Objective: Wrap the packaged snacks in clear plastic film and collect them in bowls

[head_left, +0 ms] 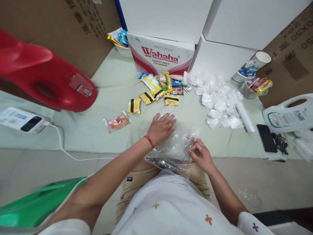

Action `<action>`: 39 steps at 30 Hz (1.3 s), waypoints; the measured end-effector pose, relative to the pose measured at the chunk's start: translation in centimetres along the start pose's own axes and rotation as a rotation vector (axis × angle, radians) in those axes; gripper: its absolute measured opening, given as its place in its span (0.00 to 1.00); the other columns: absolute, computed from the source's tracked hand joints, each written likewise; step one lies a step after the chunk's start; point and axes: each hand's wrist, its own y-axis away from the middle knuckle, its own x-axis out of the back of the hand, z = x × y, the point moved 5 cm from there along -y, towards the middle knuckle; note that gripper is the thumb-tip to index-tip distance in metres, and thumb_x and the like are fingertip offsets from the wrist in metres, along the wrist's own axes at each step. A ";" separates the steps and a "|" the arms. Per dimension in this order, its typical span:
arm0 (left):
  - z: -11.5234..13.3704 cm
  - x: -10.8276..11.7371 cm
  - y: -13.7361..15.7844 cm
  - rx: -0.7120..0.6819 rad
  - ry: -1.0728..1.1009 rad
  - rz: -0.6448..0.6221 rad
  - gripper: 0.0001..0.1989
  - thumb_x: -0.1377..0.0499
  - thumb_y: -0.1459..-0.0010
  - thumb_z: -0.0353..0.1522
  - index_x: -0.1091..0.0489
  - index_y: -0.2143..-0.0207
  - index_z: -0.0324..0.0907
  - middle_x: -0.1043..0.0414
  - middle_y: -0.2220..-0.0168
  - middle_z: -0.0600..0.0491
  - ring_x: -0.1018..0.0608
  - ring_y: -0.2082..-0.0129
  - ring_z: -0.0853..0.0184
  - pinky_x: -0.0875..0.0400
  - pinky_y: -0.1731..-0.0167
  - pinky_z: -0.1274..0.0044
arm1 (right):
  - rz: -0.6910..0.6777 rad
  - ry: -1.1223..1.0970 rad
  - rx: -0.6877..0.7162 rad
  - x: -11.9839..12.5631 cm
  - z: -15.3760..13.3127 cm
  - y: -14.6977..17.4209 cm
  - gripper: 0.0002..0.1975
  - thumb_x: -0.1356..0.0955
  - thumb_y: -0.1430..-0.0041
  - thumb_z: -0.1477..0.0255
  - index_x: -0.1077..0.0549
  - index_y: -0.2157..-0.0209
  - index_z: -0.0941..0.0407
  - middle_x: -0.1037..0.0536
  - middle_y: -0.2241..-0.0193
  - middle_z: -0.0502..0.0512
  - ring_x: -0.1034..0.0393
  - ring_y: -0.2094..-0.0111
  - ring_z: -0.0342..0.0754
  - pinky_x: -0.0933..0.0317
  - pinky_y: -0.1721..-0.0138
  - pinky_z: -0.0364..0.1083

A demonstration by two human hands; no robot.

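A sheet of clear plastic film (174, 147) lies over the front edge of the table, its lower part hanging toward my lap. My left hand (161, 128) rests flat on the film's upper left part, fingers stretched out. At the film's right side, my right hand (201, 152) pinches its edge between thumb and fingers. Just beyond my left hand are a pink snack in a clear wrapper (118, 122) and a yellow packet with a black band (134, 106). Farther back, several more wrapped snacks (160, 88) lie in a loose pile.
Crumpled plastic bundles (220, 101) and a white roll (245, 117) lie at the right. Near the right end are a black phone (266, 138) and a white jug (290, 112). A red jug (61, 78) and a white device with a cable (23, 120) are left. A Wahaba-style printed carton (161, 55) stands behind.
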 end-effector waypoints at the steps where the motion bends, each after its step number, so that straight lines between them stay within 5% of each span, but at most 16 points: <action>1: -0.7 -2.1 -0.2 0.021 0.008 -0.040 0.23 0.54 0.27 0.38 0.32 0.36 0.48 0.34 0.31 0.48 0.35 0.31 0.54 0.49 0.33 0.48 | 0.008 -0.140 -0.054 0.1 0.3 -0.1 0.11 0.25 0.44 0.63 0.27 0.73 0.53 0.25 0.48 0.59 0.34 0.39 0.59 0.40 0.40 0.57; 4: -1.7 -5.5 0.3 0.087 0.011 -0.050 0.25 0.57 0.26 0.39 0.39 0.31 0.49 0.42 0.27 0.49 0.40 0.27 0.55 0.57 0.30 0.47 | 0.044 -0.675 -0.247 -0.1 1.1 -0.9 0.15 0.24 0.45 0.58 0.28 0.71 0.52 0.24 0.44 0.56 0.28 0.44 0.61 0.35 0.42 0.61; 7: -1.6 -5.8 1.1 0.105 0.008 -0.043 0.26 0.58 0.26 0.40 0.41 0.30 0.50 0.43 0.27 0.50 0.41 0.27 0.57 0.59 0.29 0.47 | 0.077 -0.932 -0.371 -0.7 1.1 -2.6 0.17 0.23 0.47 0.55 0.26 0.65 0.51 0.19 0.51 0.57 0.22 0.53 0.57 0.28 0.50 0.58; 10: -1.4 -5.2 1.1 0.100 0.010 -0.050 0.26 0.57 0.26 0.40 0.40 0.30 0.50 0.44 0.27 0.49 0.41 0.27 0.57 0.59 0.29 0.48 | 0.085 -0.886 -0.468 -1.3 0.7 -4.3 0.23 0.19 0.50 0.61 0.25 0.54 0.51 0.17 0.57 0.56 0.24 0.66 0.47 0.28 0.67 0.46; 14: -1.5 -5.0 0.9 0.115 0.023 -0.041 0.26 0.58 0.26 0.39 0.39 0.30 0.49 0.43 0.27 0.49 0.41 0.27 0.58 0.59 0.29 0.49 | 0.069 -0.754 -0.542 -1.5 0.4 -5.3 0.30 0.16 0.61 0.70 0.23 0.54 0.54 0.25 0.75 0.45 0.41 0.80 0.37 0.47 0.81 0.37; 18: -1.6 -5.0 1.1 0.148 0.049 -0.022 0.26 0.58 0.26 0.39 0.38 0.31 0.50 0.43 0.27 0.50 0.41 0.27 0.59 0.61 0.28 0.50 | 0.192 -0.616 -0.462 0.4 0.7 -5.1 0.30 0.16 0.65 0.68 0.23 0.58 0.55 0.37 0.80 0.39 0.51 0.81 0.35 0.56 0.82 0.38; 28: -2.7 -4.7 1.6 0.411 0.034 0.059 0.27 0.58 0.27 0.41 0.42 0.29 0.49 0.47 0.26 0.47 0.43 0.26 0.56 0.69 0.30 0.42 | 0.598 -0.383 -0.202 7.5 1.2 -5.1 0.29 0.18 0.62 0.57 0.27 0.60 0.53 0.35 0.78 0.41 0.45 0.77 0.38 0.48 0.78 0.39; 31: -2.9 -4.7 1.7 0.429 0.032 0.070 0.28 0.58 0.27 0.40 0.41 0.29 0.47 0.47 0.26 0.46 0.43 0.26 0.55 0.68 0.30 0.42 | 0.568 -0.231 -0.305 7.0 1.6 -5.5 0.30 0.24 0.53 0.45 0.28 0.59 0.53 0.24 0.71 0.49 0.40 0.76 0.41 0.46 0.78 0.41; 34: -2.9 -4.6 1.9 0.428 0.027 0.080 0.28 0.59 0.26 0.41 0.42 0.29 0.48 0.47 0.26 0.47 0.43 0.26 0.57 0.67 0.30 0.43 | 0.503 -0.146 -0.369 6.1 1.6 -6.6 0.32 0.30 0.48 0.38 0.27 0.58 0.53 0.20 0.68 0.53 0.45 0.81 0.40 0.53 0.82 0.43; 39: -2.8 -4.4 2.0 0.427 0.022 0.071 0.28 0.60 0.26 0.41 0.43 0.28 0.49 0.48 0.26 0.46 0.43 0.26 0.57 0.66 0.30 0.43 | 0.129 -0.502 -0.527 3.3 1.3 -10.2 0.30 0.23 0.53 0.47 0.28 0.59 0.54 0.19 0.69 0.56 0.58 0.83 0.35 0.65 0.85 0.39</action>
